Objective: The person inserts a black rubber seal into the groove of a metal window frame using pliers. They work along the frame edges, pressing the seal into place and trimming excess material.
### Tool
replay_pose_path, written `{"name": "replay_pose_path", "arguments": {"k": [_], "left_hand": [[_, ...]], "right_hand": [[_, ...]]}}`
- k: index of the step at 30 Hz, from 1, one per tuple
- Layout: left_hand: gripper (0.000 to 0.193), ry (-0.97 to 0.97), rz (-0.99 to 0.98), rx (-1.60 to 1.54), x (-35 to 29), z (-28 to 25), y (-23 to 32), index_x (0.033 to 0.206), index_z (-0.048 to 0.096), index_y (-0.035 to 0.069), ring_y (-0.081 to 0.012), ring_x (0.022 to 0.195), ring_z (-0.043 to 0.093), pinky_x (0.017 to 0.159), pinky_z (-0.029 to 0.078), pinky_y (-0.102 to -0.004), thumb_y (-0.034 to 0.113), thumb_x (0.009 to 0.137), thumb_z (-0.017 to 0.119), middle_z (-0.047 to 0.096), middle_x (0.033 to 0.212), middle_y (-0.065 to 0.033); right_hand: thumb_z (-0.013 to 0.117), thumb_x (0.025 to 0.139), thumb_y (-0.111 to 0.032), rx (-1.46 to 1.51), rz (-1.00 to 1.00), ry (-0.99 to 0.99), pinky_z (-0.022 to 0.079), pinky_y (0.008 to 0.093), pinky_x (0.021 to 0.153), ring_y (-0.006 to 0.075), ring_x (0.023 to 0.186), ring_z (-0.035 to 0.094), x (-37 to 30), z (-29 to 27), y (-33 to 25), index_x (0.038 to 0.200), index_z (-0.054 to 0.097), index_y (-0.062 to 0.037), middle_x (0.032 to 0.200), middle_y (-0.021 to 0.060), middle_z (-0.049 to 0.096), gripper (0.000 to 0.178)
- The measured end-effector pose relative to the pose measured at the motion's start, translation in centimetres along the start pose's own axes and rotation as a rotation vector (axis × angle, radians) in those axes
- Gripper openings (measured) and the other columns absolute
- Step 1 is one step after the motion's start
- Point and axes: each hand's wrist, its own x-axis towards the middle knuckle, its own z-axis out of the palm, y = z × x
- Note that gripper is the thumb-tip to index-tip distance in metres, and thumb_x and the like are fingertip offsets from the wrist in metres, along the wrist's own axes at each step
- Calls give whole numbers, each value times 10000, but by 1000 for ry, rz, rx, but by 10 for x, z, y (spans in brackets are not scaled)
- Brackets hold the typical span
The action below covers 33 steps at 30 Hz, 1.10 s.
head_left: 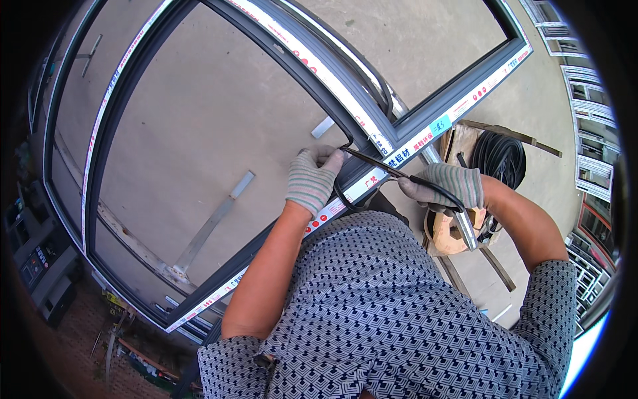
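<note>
Trimming the black strip at the inner corner of the frame seems the step: from here I have the left hand pinching it, the right hand grasping scissors; the next move likely calls for one clean snip

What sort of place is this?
Probably a workshop, maybe for windows or doors: there's a big frame, a coil of black cord and more frames at the right.

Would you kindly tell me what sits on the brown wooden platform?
A thick coil of black cord and a tan ring-shaped piece are visible; the striped-gloved right hand hides part between.
</note>
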Motion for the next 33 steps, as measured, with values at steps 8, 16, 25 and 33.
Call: {"name": "replay_pose_path", "arguments": {"k": [8,16,25,33], "left_hand": [[268,-41,-46,-79,-1,1,-3,1032,703,-58,-145,789,669,741,538,-276,192,933,702,726,893,-114],[248,-45,-72,-113,1,2,-7,1028,698,-58,-139,800,680,743,544,-270,170,930,709,733,903,-115],[261,-32,-78,-117,-1,7,1,1039,696,-47,-137,784,666,727,540,-265,189,930,717,722,903,-104],[273,-20,-67,-130,1,10,2,1046,692,-48,-130,771,656,709,535,-259,198,931,722,714,890,-97]], "right_hand": [[440,867,-833,-43,-13,-2,441,278,423,127,464,529,8,7,13,719,610,-33,534,-4,478,832],[391,925,-787,-3,-17,-14,435,312,447,157,459,502,2,12,8,660,578,-38,533,20,478,816],[385,925,-786,-45,-16,13,469,313,485,163,490,525,6,12,16,693,614,-20,537,36,496,833],[405,889,-815,-69,39,9,495,267,424,146,481,605,-3,5,3,754,646,-7,556,34,548,854]]}}
